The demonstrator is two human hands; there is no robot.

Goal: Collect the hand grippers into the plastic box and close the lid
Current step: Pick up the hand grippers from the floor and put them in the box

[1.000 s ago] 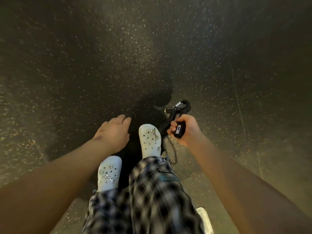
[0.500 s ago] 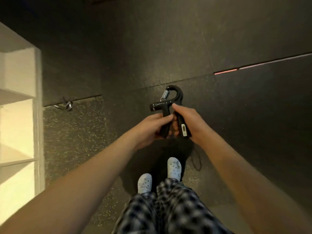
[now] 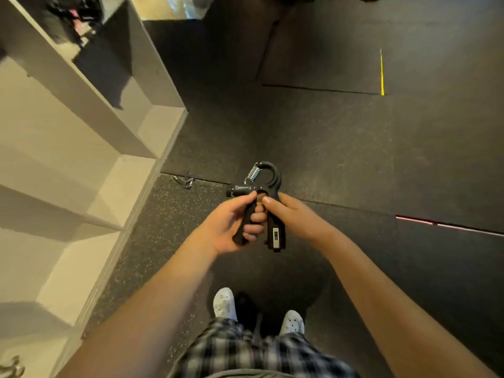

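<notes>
My left hand (image 3: 227,227) curls its fingers round one handle of the black plastic hand gripper (image 3: 268,180); my right hand (image 3: 296,219) grips the other, above the dark floor (image 3: 354,148). The white shelf unit (image 3: 90,170) on the left holds something dark and blurred in its far compartment.

Gym: rubber floor mats (image 3: 341,137), storage shelves (image 3: 68,148).

Both bare forearms reach in from the near corners and meet at the centre, held out in front of the body. The left hand (image 3: 231,222) curls its fingers round the left handle of a black hand gripper (image 3: 272,184), thumb lying up along it. The right hand (image 3: 297,216) holds the right handle, its fingers apparently wrapped behind, mostly hidden.
</notes>
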